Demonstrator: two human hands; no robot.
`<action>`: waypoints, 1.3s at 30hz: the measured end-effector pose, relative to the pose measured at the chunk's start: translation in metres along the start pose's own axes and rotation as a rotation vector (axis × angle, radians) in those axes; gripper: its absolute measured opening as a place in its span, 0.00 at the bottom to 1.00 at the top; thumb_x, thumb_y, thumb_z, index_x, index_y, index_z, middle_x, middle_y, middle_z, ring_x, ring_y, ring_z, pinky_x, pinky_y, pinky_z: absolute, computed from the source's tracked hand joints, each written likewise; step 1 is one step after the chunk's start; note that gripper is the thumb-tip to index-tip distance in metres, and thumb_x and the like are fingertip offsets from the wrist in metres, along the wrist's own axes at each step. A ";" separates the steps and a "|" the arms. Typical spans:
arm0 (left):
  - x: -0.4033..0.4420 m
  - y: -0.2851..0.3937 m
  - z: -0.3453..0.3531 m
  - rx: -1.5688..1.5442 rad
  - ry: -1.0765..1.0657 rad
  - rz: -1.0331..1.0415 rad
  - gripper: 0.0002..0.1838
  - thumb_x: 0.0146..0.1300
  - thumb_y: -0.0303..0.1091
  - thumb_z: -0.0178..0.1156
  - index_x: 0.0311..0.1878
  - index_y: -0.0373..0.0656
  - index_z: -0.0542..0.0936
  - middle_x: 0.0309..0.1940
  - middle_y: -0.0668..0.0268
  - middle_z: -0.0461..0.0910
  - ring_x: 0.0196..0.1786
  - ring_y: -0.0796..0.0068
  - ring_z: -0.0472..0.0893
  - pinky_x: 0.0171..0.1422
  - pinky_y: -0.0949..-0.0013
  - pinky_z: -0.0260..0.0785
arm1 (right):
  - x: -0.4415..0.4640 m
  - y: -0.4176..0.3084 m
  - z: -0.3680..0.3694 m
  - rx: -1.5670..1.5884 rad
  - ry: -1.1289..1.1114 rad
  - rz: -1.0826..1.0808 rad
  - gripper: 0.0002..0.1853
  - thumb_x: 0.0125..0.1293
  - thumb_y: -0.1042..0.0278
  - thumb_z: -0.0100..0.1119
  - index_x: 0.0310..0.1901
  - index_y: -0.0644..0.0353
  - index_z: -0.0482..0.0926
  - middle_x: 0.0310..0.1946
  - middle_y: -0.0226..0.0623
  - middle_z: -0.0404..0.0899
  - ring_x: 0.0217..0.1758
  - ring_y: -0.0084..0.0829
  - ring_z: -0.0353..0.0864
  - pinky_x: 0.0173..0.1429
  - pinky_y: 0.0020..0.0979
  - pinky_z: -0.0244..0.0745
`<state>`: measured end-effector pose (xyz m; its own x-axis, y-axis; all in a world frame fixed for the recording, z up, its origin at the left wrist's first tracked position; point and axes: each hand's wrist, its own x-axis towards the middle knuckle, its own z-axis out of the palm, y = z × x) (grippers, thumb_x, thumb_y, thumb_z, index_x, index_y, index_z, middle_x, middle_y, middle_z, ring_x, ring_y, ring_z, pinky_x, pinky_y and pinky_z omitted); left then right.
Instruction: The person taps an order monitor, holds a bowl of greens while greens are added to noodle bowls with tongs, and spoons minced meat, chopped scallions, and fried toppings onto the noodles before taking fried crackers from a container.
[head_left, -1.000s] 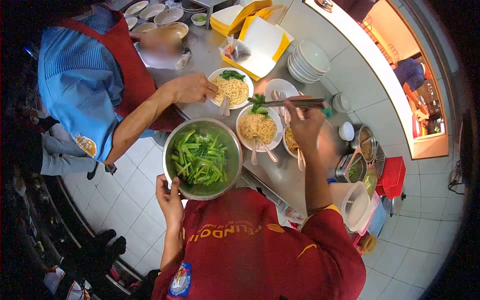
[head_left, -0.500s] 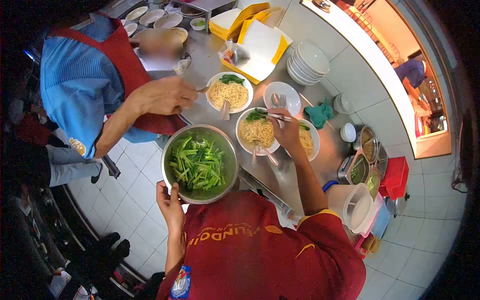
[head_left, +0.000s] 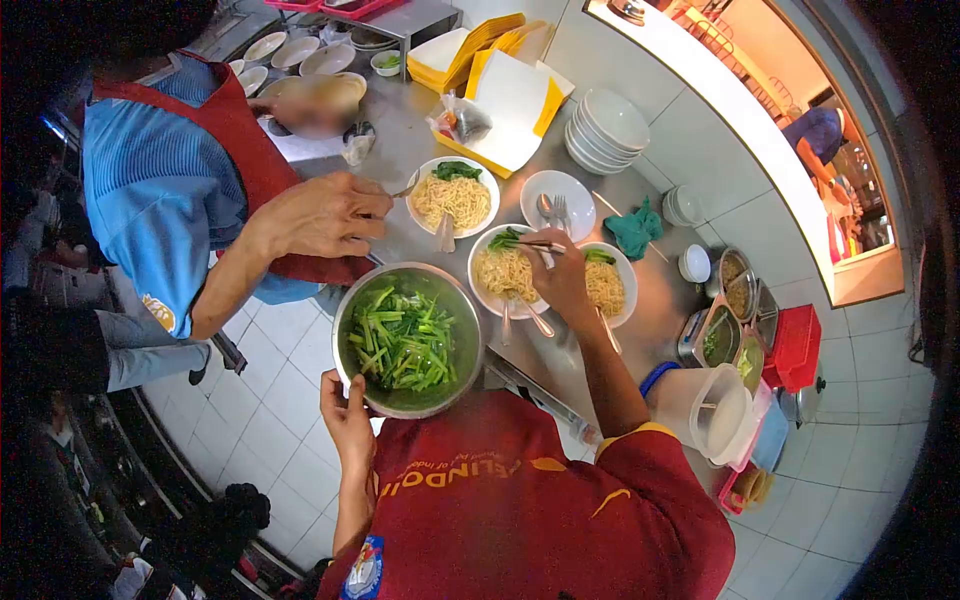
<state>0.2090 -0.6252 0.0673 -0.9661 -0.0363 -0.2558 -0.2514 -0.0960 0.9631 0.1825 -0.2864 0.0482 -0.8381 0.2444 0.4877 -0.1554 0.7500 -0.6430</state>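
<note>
My left hand (head_left: 348,418) grips the rim of a steel mixing bowl (head_left: 472,372) held by my chest. Cut green vegetables (head_left: 405,338) lie inside it. My right hand (head_left: 562,278) is closed on chopsticks (head_left: 540,244), their tips at the leafy greens (head_left: 506,238) on a middle bowl of noodles (head_left: 497,268). Two spoons or forks rest in that bowl. Beside it, to the right, stands another noodle bowl (head_left: 606,287), partly behind my right hand. A third noodle bowl (head_left: 452,200) with greens sits farther back, near a co-worker's hand (head_left: 330,220) holding a utensil.
A co-worker in a blue shirt (head_left: 150,190) stands on the left. A plate with spoon and fork (head_left: 535,190), stacked white bowls (head_left: 607,130), yellow paper wrappers (head_left: 515,100) and a green cloth (head_left: 634,230) are on the steel counter. A plastic tub (head_left: 700,400) stands at right.
The view has shifted slightly. The chopsticks have moved a little at the middle bowl's greens. The mixing bowl stays in my left hand.
</note>
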 end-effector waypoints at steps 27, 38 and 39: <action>0.000 -0.008 -0.009 0.054 0.004 -0.099 0.03 0.67 0.28 0.53 0.39 0.43 0.69 0.31 0.70 0.73 0.27 0.85 0.72 0.23 0.78 0.72 | -0.046 -0.100 -0.141 0.193 0.599 0.269 0.12 0.61 0.74 0.58 0.46 0.68 0.74 0.40 0.45 0.79 0.45 0.35 0.79 0.55 0.33 0.72; -0.012 -0.016 -0.004 0.056 -0.008 -0.197 0.01 0.65 0.23 0.53 0.38 0.38 0.71 0.32 0.70 0.74 0.36 0.84 0.70 0.42 0.78 0.64 | -0.088 -0.132 0.038 0.304 -0.244 0.065 0.19 0.50 0.73 0.70 0.44 0.59 0.76 0.41 0.42 0.80 0.47 0.39 0.79 0.53 0.36 0.74; -0.015 -0.016 -0.003 0.055 -0.014 -0.176 0.01 0.65 0.23 0.53 0.37 0.38 0.71 0.32 0.70 0.74 0.36 0.84 0.70 0.43 0.78 0.64 | -0.086 -0.131 0.048 0.232 -0.236 0.017 0.19 0.51 0.73 0.70 0.45 0.59 0.75 0.41 0.44 0.79 0.47 0.42 0.78 0.52 0.38 0.74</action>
<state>0.2277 -0.6261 0.0557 -0.9076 -0.0095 -0.4197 -0.4189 -0.0447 0.9069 0.2500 -0.4352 0.0616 -0.9353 0.0862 0.3431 -0.2328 0.5803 -0.7804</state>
